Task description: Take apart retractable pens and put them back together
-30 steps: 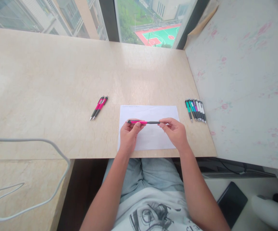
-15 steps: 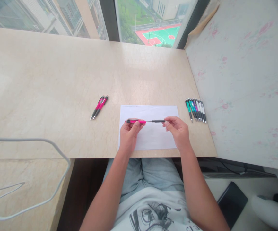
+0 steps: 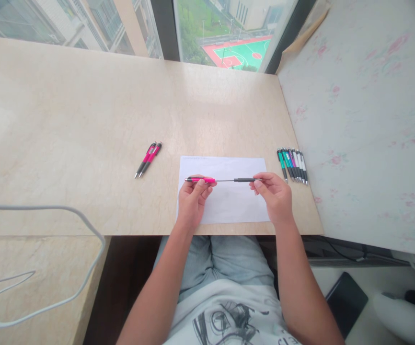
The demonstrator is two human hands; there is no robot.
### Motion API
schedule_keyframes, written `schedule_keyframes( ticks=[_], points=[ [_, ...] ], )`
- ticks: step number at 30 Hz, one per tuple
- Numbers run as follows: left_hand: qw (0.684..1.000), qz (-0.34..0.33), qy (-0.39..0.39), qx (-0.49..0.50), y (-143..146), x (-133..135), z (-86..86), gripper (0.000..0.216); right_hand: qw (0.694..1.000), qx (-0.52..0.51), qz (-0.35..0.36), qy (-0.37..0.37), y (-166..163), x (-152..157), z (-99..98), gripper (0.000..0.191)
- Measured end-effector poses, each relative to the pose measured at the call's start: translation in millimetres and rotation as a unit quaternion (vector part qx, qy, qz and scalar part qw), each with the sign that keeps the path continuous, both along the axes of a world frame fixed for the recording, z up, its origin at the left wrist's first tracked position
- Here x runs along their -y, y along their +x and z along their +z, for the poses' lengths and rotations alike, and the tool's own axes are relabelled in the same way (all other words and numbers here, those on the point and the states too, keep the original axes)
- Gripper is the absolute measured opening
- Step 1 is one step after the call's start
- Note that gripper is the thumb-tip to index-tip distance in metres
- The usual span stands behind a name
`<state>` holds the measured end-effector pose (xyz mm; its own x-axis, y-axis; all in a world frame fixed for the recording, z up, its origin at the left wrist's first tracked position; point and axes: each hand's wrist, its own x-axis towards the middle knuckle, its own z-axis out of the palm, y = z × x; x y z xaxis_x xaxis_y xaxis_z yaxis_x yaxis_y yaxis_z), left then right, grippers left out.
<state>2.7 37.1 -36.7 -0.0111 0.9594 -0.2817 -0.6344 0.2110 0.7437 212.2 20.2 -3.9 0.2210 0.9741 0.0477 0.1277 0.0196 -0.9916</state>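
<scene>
My left hand (image 3: pixel 192 200) pinches the pink barrel (image 3: pixel 201 180) of a pen above a white sheet of paper (image 3: pixel 225 203). My right hand (image 3: pixel 275 194) pinches the black grip section (image 3: pixel 244 180) of the same pen. The two parts are pulled apart, and a thin refill (image 3: pixel 224 180) spans the gap between them. Both hands hover over the near middle of the beige marble desk (image 3: pixel 85 120).
Two pink pens (image 3: pixel 147 159) lie to the left of the paper. A row of several pens (image 3: pixel 291 164) in green, purple and white lies at the desk's right edge, beside a floral wall. A white wire frame (image 3: pixel 38 258) sits at lower left. A window runs along the far side.
The pen was whole one second ago. My right hand has drawn the black grip section to the right, away from the pink barrel, and the refill is now bare between them.
</scene>
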Motion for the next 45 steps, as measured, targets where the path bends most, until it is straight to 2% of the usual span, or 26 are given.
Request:
schedule_keyframes(
  ticks=[5,11,15,18,21,24,28,33,36,39,42,45],
  points=[
    [0.999,-0.002,-0.025,0.034,-2.1,-0.8,-0.6,0.025,0.997,0.075,0.032,0.017,-17.9,-5.6,19.7,0.016],
    [0.994,0.013,-0.037,0.1,-7.2,-2.3,-3.1,0.027,0.97,0.232,0.051,0.053,-34.5,-8.8,50.4,0.014],
    [0.992,0.028,-0.046,0.116,-9.4,-2.3,-3.4,0.025,0.962,0.258,0.044,0.083,-34.0,-7.1,67.2,0.012],
    [0.99,0.028,-0.046,0.131,-9.8,-1.7,-2.9,0.024,0.965,0.244,0.03,0.091,-30.5,-6.9,69.8,0.011],
    [0.987,0.033,-0.044,0.148,-9.6,-1.2,-1.9,0.022,0.978,0.193,0.009,0.079,-23.7,-7.3,63.0,0.012],
    [0.985,0.039,-0.045,0.162,-9.2,-1.0,-0.2,0.023,0.99,0.131,-0.014,0.059,-12.9,-7.4,47.2,0.015],
    [0.984,0.037,-0.047,0.167,-9.1,-1.6,0.6,0.021,0.995,0.082,-0.06,0.017,2.8,-10.0,13.0,0.019],
    [0.986,0.043,-0.047,0.157,-8.5,-3.4,-0.7,0.021,0.987,0.107,-0.106,-0.062,9.0,-24.7,-28.3,0.022],
    [0.988,0.041,-0.041,0.142,-7.8,-3.8,-0.3,0.025,0.963,0.216,-0.153,-0.055,4.1,-36.1,-36.4,0.022],
    [0.991,0.034,-0.035,0.125,-7.4,-3.5,0.0,0.026,0.91,0.367,-0.18,-0.075,-3.3,-43.6,-34.2,0.021],
    [0.993,0.032,-0.033,0.112,-7.5,-3.3,-0.7,0.026,0.85,0.48,-0.16,-0.149,-10.0,-45.7,-30.5,0.02],
    [0.993,0.032,-0.034,0.105,-7.6,-3.3,-1.0,0.027,0.82,0.52,-0.13,-0.202,-13.9,-45.1,-28.2,0.022]
  ],
)
